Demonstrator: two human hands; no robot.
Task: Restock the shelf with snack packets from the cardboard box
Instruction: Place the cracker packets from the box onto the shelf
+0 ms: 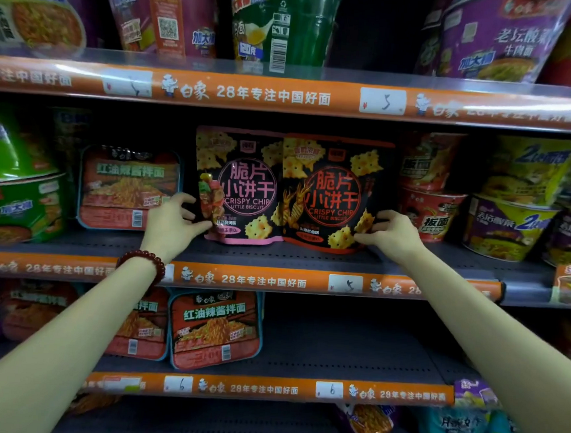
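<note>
Two black snack packets stand upright side by side on the middle shelf [308,259]. The pink-trimmed packet [242,185] is on the left and the red-trimmed packet [333,192] on the right, overlapping slightly at the centre. My left hand [174,221], with a red bead bracelet at the wrist, grips the lower left edge of the pink-trimmed packet. My right hand [392,235] pinches the lower right corner of the red-trimmed packet. The cardboard box is out of view.
A red noodle tray [125,190] stands left of the packets and red noodle cups [429,193] right of them. Noodle bowls fill the top shelf. Below, another red tray [213,330] sits beside bare grey shelf [352,351].
</note>
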